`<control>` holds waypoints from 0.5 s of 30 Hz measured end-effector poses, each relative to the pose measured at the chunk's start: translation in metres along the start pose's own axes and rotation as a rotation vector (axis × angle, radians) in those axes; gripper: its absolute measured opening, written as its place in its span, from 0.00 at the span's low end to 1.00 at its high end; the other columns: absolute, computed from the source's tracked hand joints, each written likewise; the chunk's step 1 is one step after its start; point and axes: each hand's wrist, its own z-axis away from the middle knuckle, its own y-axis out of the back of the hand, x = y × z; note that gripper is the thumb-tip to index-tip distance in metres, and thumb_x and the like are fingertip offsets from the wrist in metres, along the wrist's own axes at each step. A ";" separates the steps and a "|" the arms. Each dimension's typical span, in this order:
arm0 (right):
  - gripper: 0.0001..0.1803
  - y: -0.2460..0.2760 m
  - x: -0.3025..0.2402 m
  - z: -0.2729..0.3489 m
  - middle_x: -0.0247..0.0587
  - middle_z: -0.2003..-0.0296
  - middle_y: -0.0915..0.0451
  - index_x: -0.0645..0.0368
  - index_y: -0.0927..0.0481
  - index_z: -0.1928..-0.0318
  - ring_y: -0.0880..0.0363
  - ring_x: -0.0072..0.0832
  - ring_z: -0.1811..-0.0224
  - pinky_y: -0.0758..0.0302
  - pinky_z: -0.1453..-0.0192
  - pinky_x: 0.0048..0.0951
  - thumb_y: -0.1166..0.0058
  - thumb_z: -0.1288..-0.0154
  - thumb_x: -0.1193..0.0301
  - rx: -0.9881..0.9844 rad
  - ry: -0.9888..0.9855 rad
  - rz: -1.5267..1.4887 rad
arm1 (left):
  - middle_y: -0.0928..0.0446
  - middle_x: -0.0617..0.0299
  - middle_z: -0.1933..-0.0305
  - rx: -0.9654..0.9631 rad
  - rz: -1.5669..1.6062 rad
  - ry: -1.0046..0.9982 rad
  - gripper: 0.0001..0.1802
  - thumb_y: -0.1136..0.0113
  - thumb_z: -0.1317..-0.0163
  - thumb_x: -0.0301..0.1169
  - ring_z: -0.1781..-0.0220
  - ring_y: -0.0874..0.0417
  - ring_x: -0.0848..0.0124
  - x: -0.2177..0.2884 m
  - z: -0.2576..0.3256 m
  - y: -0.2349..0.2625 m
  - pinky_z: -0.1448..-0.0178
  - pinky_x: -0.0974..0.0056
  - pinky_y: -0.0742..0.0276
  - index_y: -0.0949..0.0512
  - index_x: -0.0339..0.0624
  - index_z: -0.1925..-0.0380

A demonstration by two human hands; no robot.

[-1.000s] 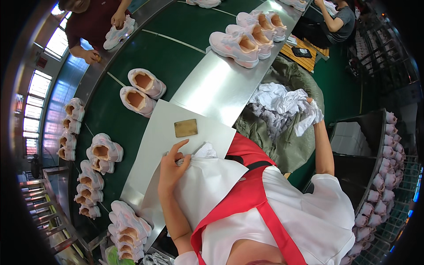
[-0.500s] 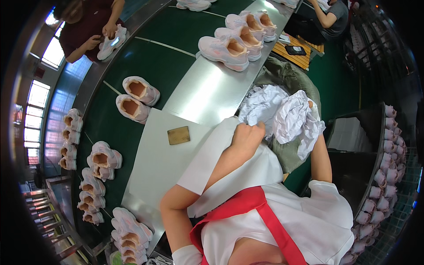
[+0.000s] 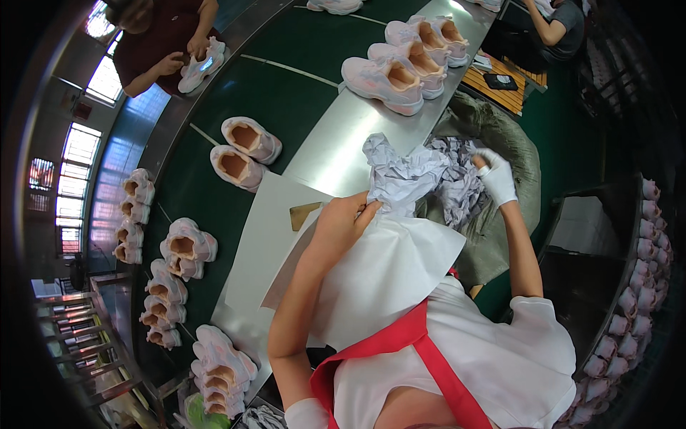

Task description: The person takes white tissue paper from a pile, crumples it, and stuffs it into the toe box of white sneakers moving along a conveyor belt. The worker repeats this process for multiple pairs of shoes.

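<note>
My bare left hand (image 3: 345, 223) is closed on the lower left edge of a crumpled sheet of white paper (image 3: 406, 171), over the near edge of the metal bench. My right hand (image 3: 496, 176), in a white glove with a bare thumb, is closed at the edge of a darker wad of crumpled paper (image 3: 457, 182). That wad is at the mouth of a grey-green sack (image 3: 511, 207); the fingertips are partly hidden. A smooth white sheet (image 3: 382, 268) spreads across my lap, below my left hand.
Pale pink shoes (image 3: 382, 79) stand on the metal bench (image 3: 325, 146). More shoes (image 3: 239, 168) sit on the green conveyor (image 3: 214, 207). A tan block (image 3: 304, 214) lies on white card (image 3: 268, 229). Across the conveyor a person (image 3: 168, 50) holds a shoe. A shoe rack (image 3: 629, 307) stands at right.
My left hand has moved left and lifted crumpled paper over the bench edge. My right hand has moved up and away from its bunched paper, and its glove now shows. The whole view has shifted slightly.
</note>
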 end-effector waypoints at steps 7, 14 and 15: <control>0.39 -0.019 -0.260 0.013 0.55 0.57 0.23 0.65 0.27 0.49 0.24 0.43 0.59 0.28 0.53 0.30 0.34 0.58 0.50 -0.561 0.574 0.238 | 0.25 0.53 0.79 0.192 -0.312 -0.138 0.12 0.37 0.46 0.35 0.76 0.22 0.59 0.010 0.046 0.032 0.71 0.60 0.30 0.21 0.39 0.65; 0.29 -0.087 -0.307 0.014 0.35 0.58 0.22 0.64 0.27 0.49 0.25 0.20 0.58 0.28 0.53 0.21 0.34 0.56 0.72 -0.857 0.244 -0.682 | 0.22 0.56 0.77 0.480 -0.094 0.234 0.12 0.35 0.48 0.38 0.73 0.20 0.58 -0.037 0.108 0.079 0.67 0.60 0.27 0.19 0.48 0.65; 0.29 -0.093 -0.308 0.011 0.34 0.59 0.22 0.64 0.27 0.49 0.25 0.19 0.59 0.28 0.54 0.20 0.35 0.55 0.73 -0.858 0.228 -0.715 | 0.21 0.53 0.75 0.564 -0.146 0.265 0.11 0.37 0.46 0.39 0.72 0.20 0.57 -0.045 0.123 0.084 0.65 0.59 0.27 0.19 0.46 0.66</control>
